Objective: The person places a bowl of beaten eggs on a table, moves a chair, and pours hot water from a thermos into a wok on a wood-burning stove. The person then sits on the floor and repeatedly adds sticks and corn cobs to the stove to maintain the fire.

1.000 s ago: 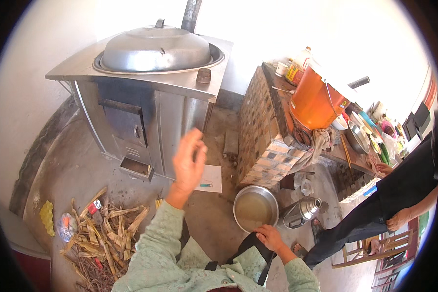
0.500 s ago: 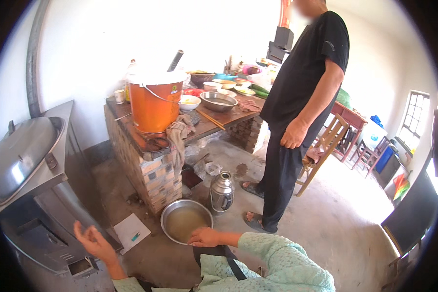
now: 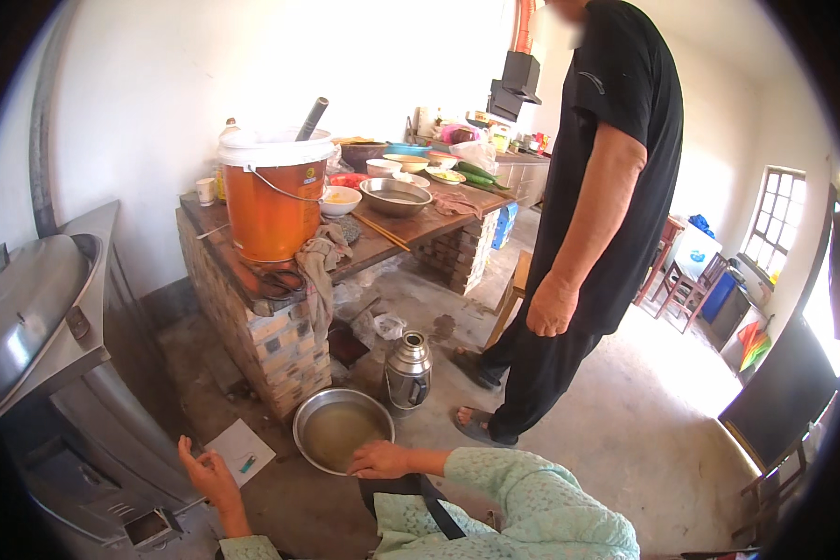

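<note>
Grey metal basin (image 3: 343, 394), part filled with cloudy liquid (image 3: 338, 435), stands on the floor at seven o'clock of the view, its near rim just beside my right hand (image 3: 378, 459). The fingers of that hand lie bent and close together; their undersides are hidden, so I cannot tell whether they touch the rim or rest on my knee (image 3: 385, 490) alone. My left hand (image 3: 213, 478), between seven and eight o'clock, is held up, fingers apart and loosely curled, with nothing visible in it. Beside it, on the floor, lies a white sheet (image 3: 237, 441) bearing a small teal object (image 3: 248, 463), too small to identify.

Change over the last second: my view has swung to my right, so that the stove (image 3: 121, 420), formerly near ten, now occupies the left border between eight and nine. My left hand, which showed against the stove's front, now shows by the sheet; my right has kept its place. I judge that nothing has been taken up, and that the basin remains the vessel nearest my fingers.

Surroundings: metal flask (image 3: 408, 383) at six, close to the basin; orange bucket (image 3: 269, 210) at ten, on the brick counter (image 3: 285, 373); person in black (image 3: 588, 229) at two, standing.
</note>
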A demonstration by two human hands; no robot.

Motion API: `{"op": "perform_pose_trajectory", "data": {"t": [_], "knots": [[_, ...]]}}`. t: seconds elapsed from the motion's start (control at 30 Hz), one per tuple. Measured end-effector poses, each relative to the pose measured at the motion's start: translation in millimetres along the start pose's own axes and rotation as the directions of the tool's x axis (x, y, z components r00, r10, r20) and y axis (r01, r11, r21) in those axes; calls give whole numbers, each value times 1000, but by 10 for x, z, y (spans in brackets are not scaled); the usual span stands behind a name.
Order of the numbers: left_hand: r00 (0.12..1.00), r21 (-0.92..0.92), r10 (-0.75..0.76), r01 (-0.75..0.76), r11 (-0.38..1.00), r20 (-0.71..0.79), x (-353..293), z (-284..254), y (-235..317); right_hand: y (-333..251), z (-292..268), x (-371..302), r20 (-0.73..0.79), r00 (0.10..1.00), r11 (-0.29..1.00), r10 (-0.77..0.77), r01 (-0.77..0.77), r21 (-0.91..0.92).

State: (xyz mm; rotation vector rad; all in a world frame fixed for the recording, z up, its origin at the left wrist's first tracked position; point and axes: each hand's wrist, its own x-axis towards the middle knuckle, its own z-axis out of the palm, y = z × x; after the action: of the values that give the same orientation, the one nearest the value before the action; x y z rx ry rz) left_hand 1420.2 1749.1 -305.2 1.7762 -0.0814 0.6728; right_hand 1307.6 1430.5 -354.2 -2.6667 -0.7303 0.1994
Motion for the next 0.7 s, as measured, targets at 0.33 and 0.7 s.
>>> {"op": "perform_pose_trajectory", "data": {"t": [0.33,0.7], "knots": [[780,110,244,-369,923,576,-1,119,-177,28,2,-55,14,999,999,31,-31,-36],[406,289,-193,-189,938,893,-159,325,-314,-319,-1362,-829,-601,661,690,449,171,704]]}}
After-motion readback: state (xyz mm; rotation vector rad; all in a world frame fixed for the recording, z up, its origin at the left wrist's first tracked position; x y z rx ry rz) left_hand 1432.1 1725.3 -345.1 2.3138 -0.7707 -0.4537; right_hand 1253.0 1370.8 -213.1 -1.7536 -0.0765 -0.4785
